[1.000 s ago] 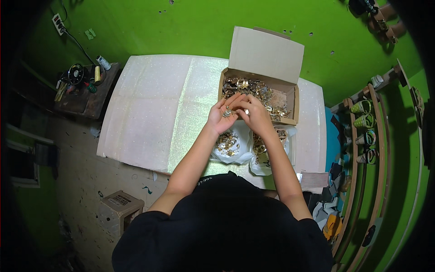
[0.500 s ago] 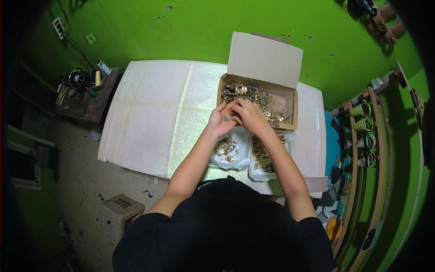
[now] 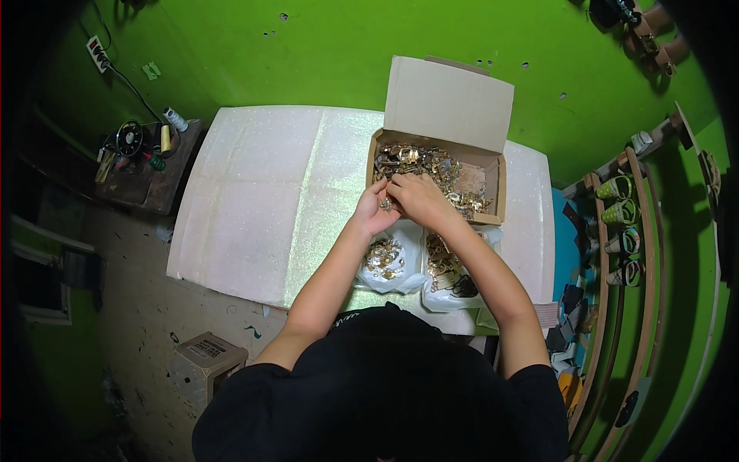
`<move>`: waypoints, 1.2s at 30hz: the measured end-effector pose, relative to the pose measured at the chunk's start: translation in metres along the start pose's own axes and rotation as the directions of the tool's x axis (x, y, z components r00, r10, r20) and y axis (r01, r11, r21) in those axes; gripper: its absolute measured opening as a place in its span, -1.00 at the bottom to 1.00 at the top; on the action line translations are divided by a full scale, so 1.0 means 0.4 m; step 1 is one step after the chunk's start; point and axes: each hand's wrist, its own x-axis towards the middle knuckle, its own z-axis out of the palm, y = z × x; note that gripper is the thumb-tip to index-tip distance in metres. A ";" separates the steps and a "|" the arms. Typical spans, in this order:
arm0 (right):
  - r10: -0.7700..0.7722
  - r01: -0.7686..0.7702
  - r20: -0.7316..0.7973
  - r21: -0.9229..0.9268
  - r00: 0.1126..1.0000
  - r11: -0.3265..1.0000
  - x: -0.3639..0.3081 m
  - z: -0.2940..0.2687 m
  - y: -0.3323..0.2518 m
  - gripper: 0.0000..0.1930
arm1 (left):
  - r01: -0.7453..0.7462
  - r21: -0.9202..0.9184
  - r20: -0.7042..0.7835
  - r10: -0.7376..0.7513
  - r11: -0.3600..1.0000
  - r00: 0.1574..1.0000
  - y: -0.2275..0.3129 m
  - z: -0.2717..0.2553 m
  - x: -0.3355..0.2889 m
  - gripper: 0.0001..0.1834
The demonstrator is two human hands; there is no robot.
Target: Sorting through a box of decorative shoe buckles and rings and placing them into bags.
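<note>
My left hand [image 3: 373, 209] is cupped palm up at the near left edge of an open cardboard box [image 3: 497, 202]. Small shiny metal pieces [image 3: 386, 205] lie in its palm. Over that palm bends my right hand [image 3: 419, 199], fingers curled down into it, so whatever they grip is hidden. Gold and silver metal fittings, perhaps buckles [image 3: 408, 156], fill much of the box. Nearer me sit two white plastic bags: the left bag [image 3: 412, 271] holds round gold and silver pieces, while the right bag [image 3: 450, 301] has darker gold fittings, partly behind my right forearm.
A shimmering white sheet covers the table [image 3: 239, 192]. The box lid [image 3: 449, 96] stands raised toward the green wall. At left is a sewing machine [image 3: 129, 138] with thread spools. Shoes [image 3: 618, 212] hang on a wooden rack at right; a carton [image 3: 208, 356] rests on the floor.
My right hand has come lower and farther over the left palm, covering more of the metal pieces. The left fingers have curled in slightly.
</note>
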 end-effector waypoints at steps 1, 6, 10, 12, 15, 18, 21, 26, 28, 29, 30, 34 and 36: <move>-0.017 0.017 -0.014 -0.015 1.000 1.000 0.001 0.001 0.000 -0.89 | 0.015 -0.018 0.035 -0.015 1.000 0.999 0.002 -0.008 0.005 -0.61; -0.024 0.024 -0.096 -0.006 0.995 1.000 -0.001 0.013 0.016 -0.87 | 0.000 -0.060 0.027 0.002 0.998 1.000 0.000 -0.015 0.026 -0.62; 0.065 -0.054 -0.123 0.096 0.990 0.994 0.001 0.000 0.014 -0.86 | 0.077 -0.176 0.290 -0.023 0.981 0.957 0.010 -0.027 0.035 -0.61; 0.088 -0.068 -0.145 0.138 0.986 0.988 0.001 0.006 0.021 -0.86 | 0.090 -0.211 0.308 -0.021 0.973 0.951 0.011 -0.021 0.036 -0.60; 0.176 -0.112 -0.167 0.332 0.970 0.936 -0.001 0.008 0.030 -0.85 | 0.048 -0.218 0.240 0.005 0.975 0.971 0.008 0.004 0.032 -0.58; 0.282 -0.156 -0.150 0.553 0.948 0.819 -0.007 -0.011 0.026 -0.85 | -0.031 -0.139 0.128 0.048 0.990 0.991 0.010 0.034 0.019 -0.55; 0.375 -0.218 -0.062 0.721 0.925 0.657 -0.028 -0.007 0.023 -0.88 | -0.055 -0.129 0.127 0.071 0.990 0.989 0.018 0.046 0.014 -0.52; 0.387 -0.280 0.106 0.860 0.916 0.427 -0.090 0.011 -0.007 -0.89 | -0.087 -0.197 0.111 0.111 0.977 0.988 0.045 0.026 0.023 -0.52; 0.356 -0.378 0.228 0.815 0.906 0.440 -0.117 0.020 -0.022 -0.88 | -0.099 -0.206 0.092 0.120 0.974 0.988 0.052 0.026 0.023 -0.52; 0.339 -0.424 0.289 0.787 0.895 0.448 -0.128 0.026 -0.029 -0.87 | -0.115 -0.211 0.076 0.133 0.971 0.988 0.055 0.025 0.023 -0.52; 0.344 -0.398 0.248 0.777 0.905 0.488 -0.137 0.037 -0.036 -0.86 | -0.108 -0.231 0.104 0.135 0.967 0.985 0.059 0.023 0.024 -0.52; 0.382 -0.461 0.309 0.784 0.871 0.415 -0.151 0.052 -0.052 -0.86 | -0.117 -0.261 0.123 0.153 0.958 0.981 0.066 0.015 0.023 -0.51; 0.397 -0.476 0.325 0.794 0.858 0.379 -0.152 0.048 -0.059 -0.86 | -0.119 -0.264 0.124 0.156 0.957 0.980 0.068 0.015 0.020 -0.51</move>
